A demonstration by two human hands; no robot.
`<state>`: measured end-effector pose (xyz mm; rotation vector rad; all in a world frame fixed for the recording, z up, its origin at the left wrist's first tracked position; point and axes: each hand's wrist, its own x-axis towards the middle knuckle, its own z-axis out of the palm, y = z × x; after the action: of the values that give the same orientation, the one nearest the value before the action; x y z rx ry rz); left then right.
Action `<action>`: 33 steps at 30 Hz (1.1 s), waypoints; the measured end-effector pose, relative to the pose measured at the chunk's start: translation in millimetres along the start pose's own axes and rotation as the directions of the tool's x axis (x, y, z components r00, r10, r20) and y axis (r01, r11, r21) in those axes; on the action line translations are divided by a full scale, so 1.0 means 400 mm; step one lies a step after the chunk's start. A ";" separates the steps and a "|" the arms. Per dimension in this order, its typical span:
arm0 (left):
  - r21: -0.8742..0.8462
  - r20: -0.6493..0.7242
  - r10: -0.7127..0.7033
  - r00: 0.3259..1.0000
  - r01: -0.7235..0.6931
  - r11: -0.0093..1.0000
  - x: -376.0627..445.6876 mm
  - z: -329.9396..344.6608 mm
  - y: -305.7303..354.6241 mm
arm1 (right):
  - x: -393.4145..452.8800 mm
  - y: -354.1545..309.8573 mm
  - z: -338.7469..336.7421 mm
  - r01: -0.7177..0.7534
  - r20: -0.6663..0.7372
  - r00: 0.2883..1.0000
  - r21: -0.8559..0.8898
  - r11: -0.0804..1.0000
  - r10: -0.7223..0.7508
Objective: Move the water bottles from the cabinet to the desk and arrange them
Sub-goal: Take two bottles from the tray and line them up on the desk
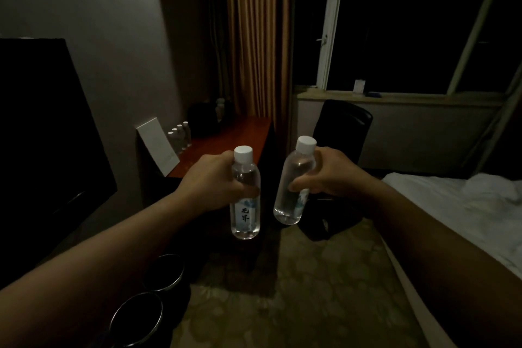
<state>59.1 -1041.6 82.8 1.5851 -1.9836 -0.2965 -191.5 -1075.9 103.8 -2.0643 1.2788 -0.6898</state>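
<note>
My left hand [210,181] grips a clear water bottle [245,212] with a white cap and a blue-white label, held upright in mid-air. In my right hand [332,174] is a second clear water bottle [293,178], tilted slightly with its cap to the right. Both bottles hang above the floor, short of the reddish wooden desk [226,144] ahead. On the desk's far left, by the wall, several more capped bottles [179,137] stand in a row.
A white card [158,145] leans on the wall at the desk's near left. A dark kettle [202,118] sits at the desk's back. A black chair [343,133] stands right of the desk, a bed [457,212] at right, two dark bins [149,297] at lower left.
</note>
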 end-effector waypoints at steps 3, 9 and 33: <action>0.039 -0.022 -0.005 1.000 0.006 0.999 0.151 0.061 -0.010 | 0.143 0.096 -0.052 0.012 0.024 1.000 -0.039 0.999 -0.012; 0.063 -0.034 -0.057 0.998 0.059 0.996 0.480 0.158 -0.009 | 0.435 0.247 -0.208 0.082 0.118 0.990 -0.061 0.995 -0.074; 0.086 -0.146 -0.159 0.977 0.172 0.981 1.444 0.254 -0.476 | 1.549 0.527 -0.257 0.173 0.246 0.958 -0.083 0.982 -0.148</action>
<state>83.8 -1657.8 75.3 1.7881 -1.7891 -0.1503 -141.6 -1736.5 90.4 -2.2757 1.0389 -0.4345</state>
